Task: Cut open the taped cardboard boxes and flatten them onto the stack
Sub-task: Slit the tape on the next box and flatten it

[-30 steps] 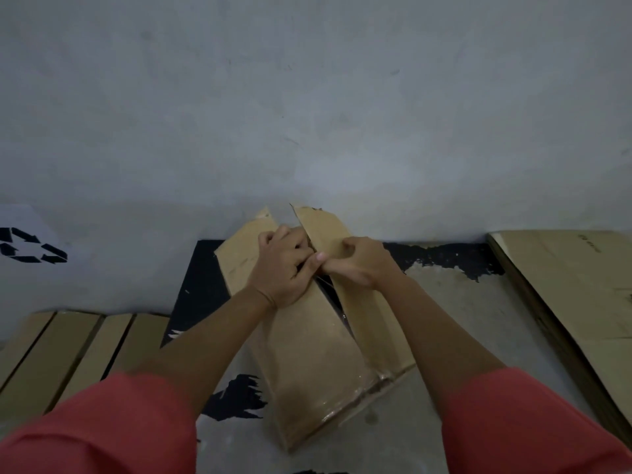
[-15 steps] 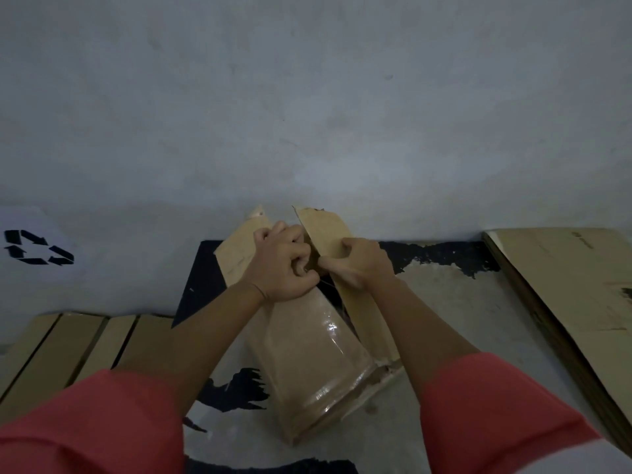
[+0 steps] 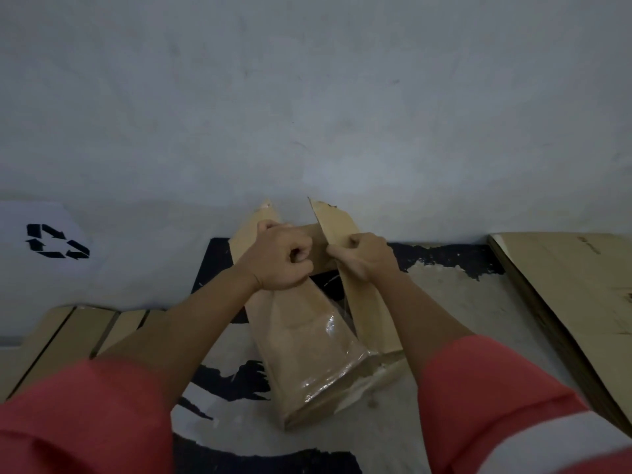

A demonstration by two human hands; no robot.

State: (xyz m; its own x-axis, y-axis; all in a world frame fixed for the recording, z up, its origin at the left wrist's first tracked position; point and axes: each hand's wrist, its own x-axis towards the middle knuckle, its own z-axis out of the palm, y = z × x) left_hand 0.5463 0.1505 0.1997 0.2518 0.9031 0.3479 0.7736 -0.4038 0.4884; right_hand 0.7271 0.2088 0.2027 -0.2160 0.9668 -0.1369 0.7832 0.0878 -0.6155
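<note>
Two top flaps of the box [image 3: 301,340] are held spread apart, so the opening step is judged in hand; next the tape [image 3: 333,331] on the near end likely needs splitting before the box can be laid on the stack [image 3: 564,285] at right. Left flap [image 3: 248,230] is gripped in the curled left hand [image 3: 278,260], right flap [image 3: 337,222] pinched by the right hand [image 3: 364,256], both forearms stretched forward; the box is set on the patchy floor [image 3: 461,302] against the wall [image 3: 307,114]

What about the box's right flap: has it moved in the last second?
Yes. The right flap has swung rightward, toward the flattened stack, opening a gap from the left flap.
</note>
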